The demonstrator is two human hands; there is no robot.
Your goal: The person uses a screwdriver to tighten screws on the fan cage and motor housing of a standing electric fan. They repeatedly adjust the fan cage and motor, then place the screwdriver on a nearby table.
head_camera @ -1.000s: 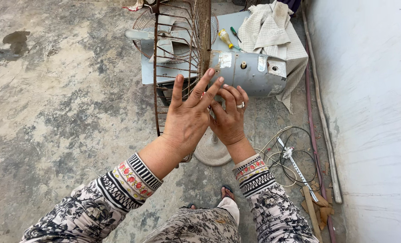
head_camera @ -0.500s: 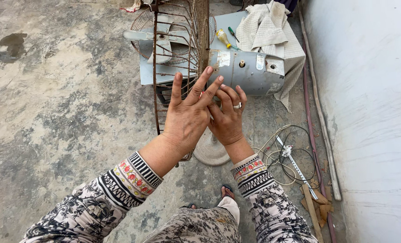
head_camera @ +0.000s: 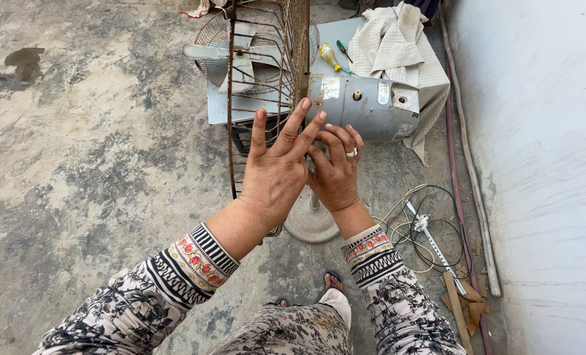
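Two hands met at the rusty wire fan guard (head_camera: 267, 85), which stood edge-on, running near to far: left hand (head_camera: 276, 174) spread flat, right hand (head_camera: 336, 174) curled, grip unclear.

We cannot see what our left hand (head_camera: 276, 174) and right hand (head_camera: 336, 172) are pressing on, since their backs cover the spot on the rusty wire fan guard (head_camera: 267, 85). The guard's top runs off the upper edge. Our left hand hides part of the round fan base (head_camera: 313, 223). The small tools beside the cloth (head_camera: 398, 46) are too small to identify for sure.
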